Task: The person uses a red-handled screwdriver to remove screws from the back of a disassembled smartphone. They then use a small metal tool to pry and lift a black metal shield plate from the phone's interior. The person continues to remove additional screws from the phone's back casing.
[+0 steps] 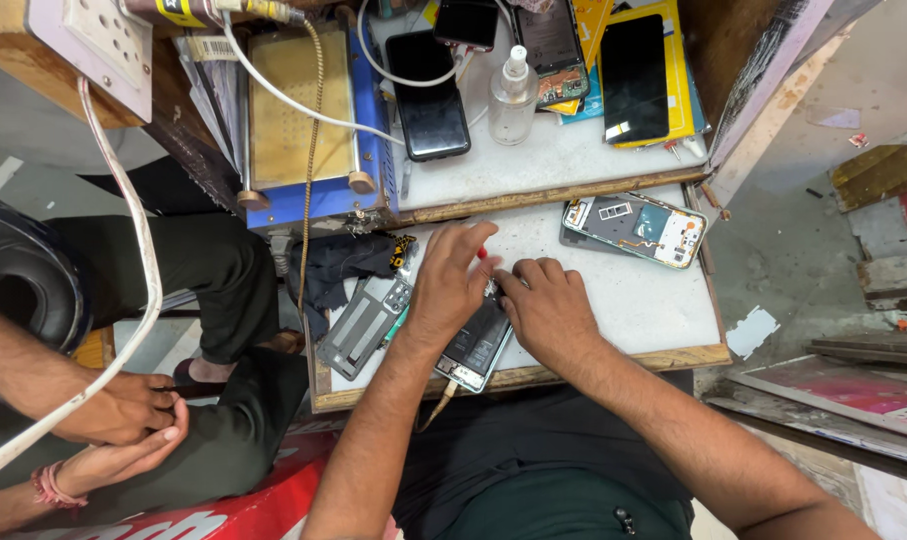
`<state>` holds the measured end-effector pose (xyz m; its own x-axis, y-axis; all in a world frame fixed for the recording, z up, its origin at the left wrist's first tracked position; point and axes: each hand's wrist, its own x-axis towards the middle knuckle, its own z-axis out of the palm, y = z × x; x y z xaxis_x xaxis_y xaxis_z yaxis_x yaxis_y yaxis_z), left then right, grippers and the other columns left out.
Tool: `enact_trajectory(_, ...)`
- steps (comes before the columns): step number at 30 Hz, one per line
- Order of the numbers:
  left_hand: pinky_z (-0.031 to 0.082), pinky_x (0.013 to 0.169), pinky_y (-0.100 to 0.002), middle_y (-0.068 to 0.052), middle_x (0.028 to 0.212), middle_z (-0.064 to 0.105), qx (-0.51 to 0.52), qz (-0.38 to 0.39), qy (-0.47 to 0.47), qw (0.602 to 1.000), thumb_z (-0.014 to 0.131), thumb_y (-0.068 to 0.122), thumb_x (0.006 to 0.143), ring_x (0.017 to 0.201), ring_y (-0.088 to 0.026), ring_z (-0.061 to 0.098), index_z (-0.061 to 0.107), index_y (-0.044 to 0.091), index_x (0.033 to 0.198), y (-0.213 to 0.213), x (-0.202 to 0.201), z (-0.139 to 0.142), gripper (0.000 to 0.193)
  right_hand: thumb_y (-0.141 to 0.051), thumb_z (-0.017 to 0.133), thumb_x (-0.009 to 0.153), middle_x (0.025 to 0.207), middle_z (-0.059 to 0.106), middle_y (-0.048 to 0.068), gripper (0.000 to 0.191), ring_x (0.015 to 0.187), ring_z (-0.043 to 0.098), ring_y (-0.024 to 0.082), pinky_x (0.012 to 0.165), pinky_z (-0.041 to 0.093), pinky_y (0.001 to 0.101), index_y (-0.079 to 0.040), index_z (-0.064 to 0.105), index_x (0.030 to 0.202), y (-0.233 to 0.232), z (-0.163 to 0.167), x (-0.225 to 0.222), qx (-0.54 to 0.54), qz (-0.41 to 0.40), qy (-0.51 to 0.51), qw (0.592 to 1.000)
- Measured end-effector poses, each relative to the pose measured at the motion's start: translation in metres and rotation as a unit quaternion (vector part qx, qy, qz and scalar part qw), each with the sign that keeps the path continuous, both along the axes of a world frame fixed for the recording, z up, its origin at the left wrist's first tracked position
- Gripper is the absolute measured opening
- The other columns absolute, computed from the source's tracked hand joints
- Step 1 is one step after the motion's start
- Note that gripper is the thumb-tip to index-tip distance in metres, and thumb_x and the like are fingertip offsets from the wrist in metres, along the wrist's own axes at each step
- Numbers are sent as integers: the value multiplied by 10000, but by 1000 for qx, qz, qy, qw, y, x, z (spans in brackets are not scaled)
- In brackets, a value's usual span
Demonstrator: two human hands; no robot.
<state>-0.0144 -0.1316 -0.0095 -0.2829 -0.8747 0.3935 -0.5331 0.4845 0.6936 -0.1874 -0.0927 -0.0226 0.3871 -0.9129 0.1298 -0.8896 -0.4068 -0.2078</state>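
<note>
An opened phone lies face down on the white worktop, its dark battery showing. My left hand rests on its upper left part, fingers closed around a thin tool with a red tip. My right hand presses on the phone's right side, fingertips meeting the left hand near the top edge. What lies under the fingertips is hidden. A grey back cover lies just left of my left hand.
An opened phone frame lies at the far right of the worktop. Behind are a blue heating plate, several phones, a clear spray bottle and a dark cloth. Another person's clasped hands sit at left.
</note>
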Motion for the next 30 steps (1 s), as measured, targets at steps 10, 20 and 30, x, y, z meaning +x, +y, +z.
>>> enact_trajectory(10, 577, 807, -430, -122, 985, 643, 96, 16, 36, 995, 672, 34, 973, 897, -295, 701, 646, 191, 1305, 1, -5, 11, 368, -275, 684, 906, 1143, 630, 43, 383, 1099, 554, 252, 829, 436, 445, -150, 680, 1269, 3, -2, -1, -5, -5, -26, 1000)
enact_trajectory(20, 537, 932, -470, -129, 1103, 676, 34, -27, 12, 999, 630, 69, 964, 1080, -365, 668, 618, 164, 1346, 3, -1, 17, 394, -241, 736, 864, 1134, 622, 50, 444, 1148, 545, 264, 906, 398, 460, -128, 669, 1288, 11, -10, -3, -60, -23, -132, 989)
enact_trajectory(30, 537, 966, -454, -103, 1023, 688, -79, -21, -7, 997, 669, 38, 967, 1085, -349, 664, 560, 141, 1373, 0, 5, 1, 433, -255, 751, 865, 1142, 635, 64, 459, 1163, 541, 277, 938, 395, 456, -115, 658, 1292, 10, -14, -6, -26, -37, -155, 987)
